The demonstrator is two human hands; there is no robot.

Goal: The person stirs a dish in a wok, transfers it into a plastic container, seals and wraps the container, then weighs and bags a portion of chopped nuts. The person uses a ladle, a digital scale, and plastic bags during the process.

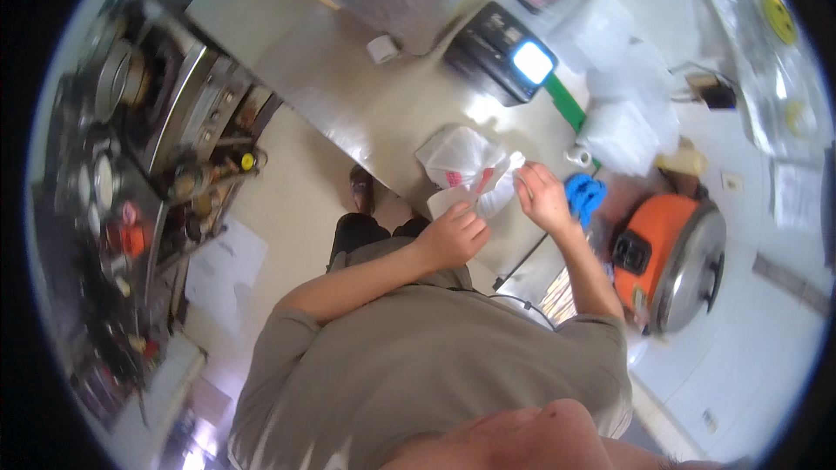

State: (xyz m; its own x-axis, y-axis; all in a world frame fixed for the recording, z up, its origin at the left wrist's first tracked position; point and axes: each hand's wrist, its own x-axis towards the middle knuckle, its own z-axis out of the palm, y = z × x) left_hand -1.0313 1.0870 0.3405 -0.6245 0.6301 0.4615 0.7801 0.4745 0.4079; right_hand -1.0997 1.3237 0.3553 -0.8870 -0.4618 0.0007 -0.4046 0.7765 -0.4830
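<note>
A white translucent plastic bag (460,153) with red print sits on the metal counter before me. My left hand (458,235) is closed on a thin white piece, paper or plastic, at the near side of the bag; which material is unclear. My right hand (543,199) pinches the gathered white top of the bag (516,160), its fingertips partly hidden. A bundle of blue cord or cloth (584,196) lies just right of my right wrist. Beyond the bag stands a black device with a lit screen (533,63), perhaps a label printer.
Stacked translucent containers (620,137), a small white roll (578,156) and a green strip (565,101) are at the right. An orange cooker (653,241) with a metal lid stands nearer. A small white object (382,49) lies far back; a stove (202,104) is at left.
</note>
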